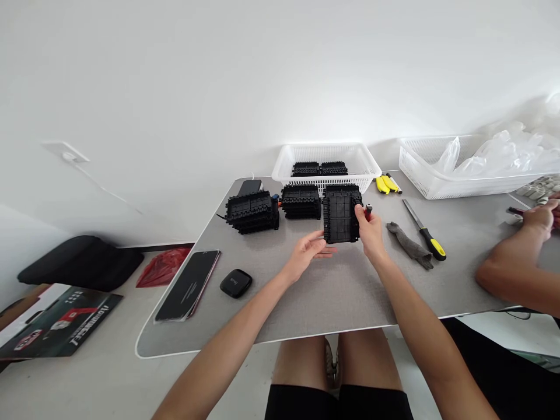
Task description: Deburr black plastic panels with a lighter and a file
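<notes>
A black ribbed plastic box (340,219) stands on the grey table (332,291) in front of me. My right hand (370,230) grips its right edge, fingers curled, with a small red and black piece at the fingertips. My left hand (306,252) lies just below the box's left corner, fingers stretched out and holding nothing. Two stacks of the same black parts (252,211) (301,201) sit to the left of the box.
A white basket (326,164) with more black parts stands at the back. A second basket (455,169) holds clear bags. A yellow-handled file (424,230), grey cloth (409,245), yellow tools (387,184), phone (189,284) and small black case (235,283) lie around. Another person's arm (516,262) rests at right.
</notes>
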`<state>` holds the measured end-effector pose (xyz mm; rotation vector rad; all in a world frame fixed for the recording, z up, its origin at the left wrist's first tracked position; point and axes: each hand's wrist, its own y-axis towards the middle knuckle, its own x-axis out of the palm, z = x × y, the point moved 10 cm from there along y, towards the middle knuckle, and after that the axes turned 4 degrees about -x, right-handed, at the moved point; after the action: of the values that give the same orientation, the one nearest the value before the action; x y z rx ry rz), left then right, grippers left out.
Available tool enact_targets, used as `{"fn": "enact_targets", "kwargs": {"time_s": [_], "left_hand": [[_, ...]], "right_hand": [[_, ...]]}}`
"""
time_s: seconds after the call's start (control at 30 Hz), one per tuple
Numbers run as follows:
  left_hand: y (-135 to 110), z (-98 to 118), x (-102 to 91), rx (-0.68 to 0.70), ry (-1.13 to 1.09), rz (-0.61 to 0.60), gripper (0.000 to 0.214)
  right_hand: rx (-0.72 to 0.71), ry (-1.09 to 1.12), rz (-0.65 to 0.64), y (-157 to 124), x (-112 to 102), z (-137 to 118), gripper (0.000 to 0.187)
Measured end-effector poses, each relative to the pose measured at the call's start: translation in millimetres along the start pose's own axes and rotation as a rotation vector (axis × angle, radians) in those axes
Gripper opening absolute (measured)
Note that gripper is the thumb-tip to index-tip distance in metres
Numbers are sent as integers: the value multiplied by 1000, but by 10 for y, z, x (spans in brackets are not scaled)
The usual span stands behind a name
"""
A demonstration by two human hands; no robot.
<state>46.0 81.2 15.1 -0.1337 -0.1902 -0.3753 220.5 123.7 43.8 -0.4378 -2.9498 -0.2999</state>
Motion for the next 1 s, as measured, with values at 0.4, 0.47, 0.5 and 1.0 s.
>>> {"fn": "enact_targets", "kwargs": {"time_s": [0.4, 0.47, 0.5, 1.0], "left_hand": [[2, -30, -29, 5, 52, 27, 66], [2, -31, -53, 3, 49, 48, 66], [1, -29, -65, 6, 49, 57, 66], [2, -11, -114, 44, 65, 109, 67]], "right_hand": [[-75, -166, -67, -12, 65, -69, 41], [-92, -194, -67, -11, 62, -105, 38], [-105, -209, -49, -10, 39, -132, 36], [20, 324, -308, -203, 369, -281, 44]]}}
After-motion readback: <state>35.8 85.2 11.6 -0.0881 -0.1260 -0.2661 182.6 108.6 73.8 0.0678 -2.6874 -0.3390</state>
